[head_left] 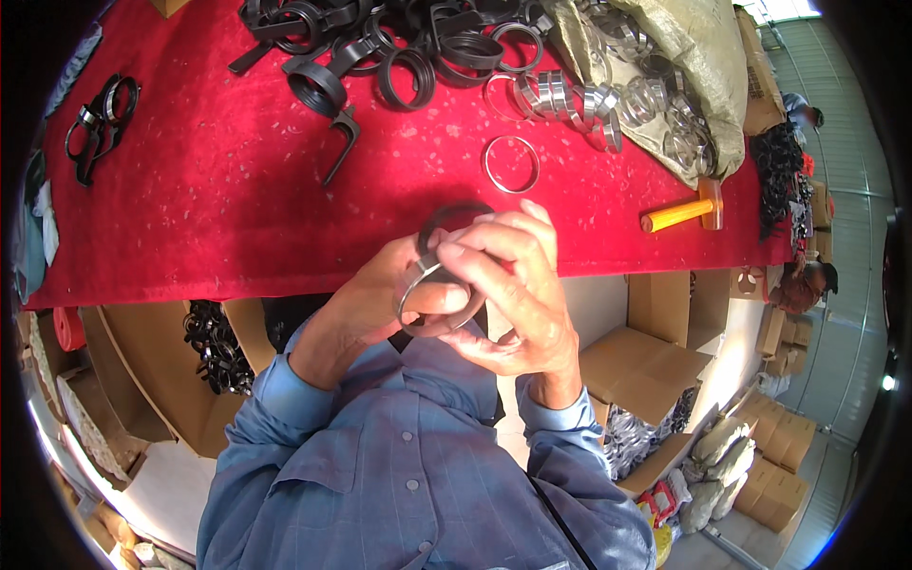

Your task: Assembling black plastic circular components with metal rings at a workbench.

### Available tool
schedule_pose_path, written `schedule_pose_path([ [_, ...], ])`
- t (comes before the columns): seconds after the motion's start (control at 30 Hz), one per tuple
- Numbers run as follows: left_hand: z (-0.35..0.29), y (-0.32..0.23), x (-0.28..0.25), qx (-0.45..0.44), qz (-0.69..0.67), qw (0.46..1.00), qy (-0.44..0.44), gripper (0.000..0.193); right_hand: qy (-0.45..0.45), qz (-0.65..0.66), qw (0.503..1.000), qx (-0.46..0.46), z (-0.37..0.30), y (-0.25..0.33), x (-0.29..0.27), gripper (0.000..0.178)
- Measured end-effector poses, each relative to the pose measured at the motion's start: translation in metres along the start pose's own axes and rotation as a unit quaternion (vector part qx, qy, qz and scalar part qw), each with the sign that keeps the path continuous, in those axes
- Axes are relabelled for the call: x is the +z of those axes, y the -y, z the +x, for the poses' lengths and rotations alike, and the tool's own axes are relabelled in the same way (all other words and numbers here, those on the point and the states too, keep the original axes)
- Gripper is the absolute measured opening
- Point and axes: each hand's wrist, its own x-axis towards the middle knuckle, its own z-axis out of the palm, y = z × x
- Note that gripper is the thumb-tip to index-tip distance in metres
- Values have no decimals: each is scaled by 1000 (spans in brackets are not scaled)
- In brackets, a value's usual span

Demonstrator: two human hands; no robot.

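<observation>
Both my hands come together in front of my chest, at the near edge of the red table. My left hand (375, 290) is closed around a black plastic ring part (439, 220), a finger passing through a ring. My right hand (522, 294) grips the same piece from the right, fingers bent over its top and thumb below. On the near side of the part sits a shiny metal band (410, 283); my fingers hide how the two meet. A loose thin metal ring (513, 164) lies on the cloth just beyond my right hand.
Black ring parts (408, 78) pile up at the back, beside several metal bands (551, 95) spilling from a woven sack (698, 66). An orange-handled hammer (679, 214) lies right. Two joined black rings (103, 123) lie far left. Open cardboard boxes (641, 366) stand below the table.
</observation>
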Motion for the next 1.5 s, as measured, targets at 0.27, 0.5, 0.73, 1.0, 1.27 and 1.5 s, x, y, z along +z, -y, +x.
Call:
schedule_pose_path([
  [0.27, -14, 18, -8, 116, 175, 975, -69, 46, -115, -73, 988, 77, -6, -4, -5, 80],
  [0.5, -16, 27, -5, 150, 200, 967, -44, 42, -125, -31, 987, 93, -5, 1, -1, 81],
  [0.73, -18, 27, 0, 173, 266, 948, -29, 45, -99, -21, 989, 103, -4, 4, 2, 81],
  [1.0, -21, 29, 0, 175, 302, 936, -41, 46, -91, -6, 989, 119, -5, 6, 1, 81],
  [1.27, -20, 27, 1, 181, 326, 927, -43, 45, -90, 10, 988, 126, -9, 2, 1, 86],
  [1.5, -23, 28, 3, 143, 262, 954, -40, 45, -84, 27, 985, 146, -10, 0, 2, 86],
])
